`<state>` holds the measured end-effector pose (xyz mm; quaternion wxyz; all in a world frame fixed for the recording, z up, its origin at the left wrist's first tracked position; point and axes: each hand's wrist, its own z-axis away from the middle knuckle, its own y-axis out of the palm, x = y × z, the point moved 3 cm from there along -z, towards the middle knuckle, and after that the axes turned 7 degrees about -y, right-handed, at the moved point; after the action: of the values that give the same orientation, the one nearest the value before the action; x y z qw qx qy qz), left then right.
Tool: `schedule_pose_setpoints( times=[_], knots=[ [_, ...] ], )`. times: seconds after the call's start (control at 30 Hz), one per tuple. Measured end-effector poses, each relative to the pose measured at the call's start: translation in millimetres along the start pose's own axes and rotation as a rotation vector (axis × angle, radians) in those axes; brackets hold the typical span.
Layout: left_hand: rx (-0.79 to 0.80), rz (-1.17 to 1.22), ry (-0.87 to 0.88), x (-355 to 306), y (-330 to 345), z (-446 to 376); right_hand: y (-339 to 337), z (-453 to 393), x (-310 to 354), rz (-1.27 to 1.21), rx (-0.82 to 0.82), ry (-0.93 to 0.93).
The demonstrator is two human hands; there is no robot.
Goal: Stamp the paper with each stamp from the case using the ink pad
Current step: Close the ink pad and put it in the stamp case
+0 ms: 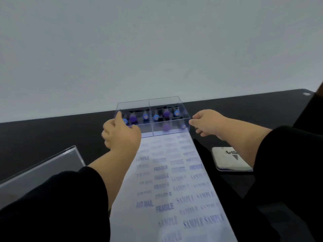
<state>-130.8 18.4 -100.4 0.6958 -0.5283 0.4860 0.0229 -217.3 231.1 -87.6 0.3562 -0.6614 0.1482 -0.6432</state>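
My left hand (120, 131) grips the clear case (152, 117) at its left end; my right hand (208, 123) touches its right corner, fingers loosely curled. The stamped paper (174, 189) lies between my arms, the closed ink pad (230, 159) right, the clear lid (40, 170) left.

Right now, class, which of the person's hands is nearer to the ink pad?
Right. The right hand reaches at the clear stamp case's right end, just beyond the closed ink pad. The left hand is at the case's left end, across the stamped paper.
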Motion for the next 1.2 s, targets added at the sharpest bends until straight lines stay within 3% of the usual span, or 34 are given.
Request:
schedule_pose_setpoints(
  times=[0.13,0.2,0.3,0.33,0.5,0.63,0.7,0.77,0.83,0.87,1.2],
  knots=[
    [0.038,0.19,-0.263,24,-8,-34,24,-21,-1,-0.173,-0.084,0.136],
    [0.073,0.381,-0.328,28,-8,-44,31,-27,0,-0.278,-0.155,0.208],
    [0.21,0.437,-0.397,35,0,-55,35,-35,-2,-0.41,-0.233,0.271],
    [0.219,0.375,-0.329,32,0,-54,35,-37,-4,-0.432,-0.247,0.283],
    [0.265,0.345,-0.36,33,5,-55,37,-37,-7,-0.508,-0.314,0.292],
    [0.285,0.121,-0.348,24,1,-50,40,-35,-5,-0.517,-0.327,0.308],
    [0.32,0.278,-0.409,19,-3,-44,40,-33,-4,-0.515,-0.313,0.319],
    [0.25,0.187,-0.346,15,-9,-43,40,-30,-1,-0.516,-0.283,0.325],
    [0.312,0.036,-0.172,16,-11,-36,40,-28,0,-0.508,-0.256,0.321],
    [0.286,-0.029,-0.186,16,-13,-34,39,-28,1,-0.501,-0.248,0.319],
    [0.215,0.121,-0.214,27,-4,-43,37,-26,4,-0.455,-0.301,0.34]
  ],
)
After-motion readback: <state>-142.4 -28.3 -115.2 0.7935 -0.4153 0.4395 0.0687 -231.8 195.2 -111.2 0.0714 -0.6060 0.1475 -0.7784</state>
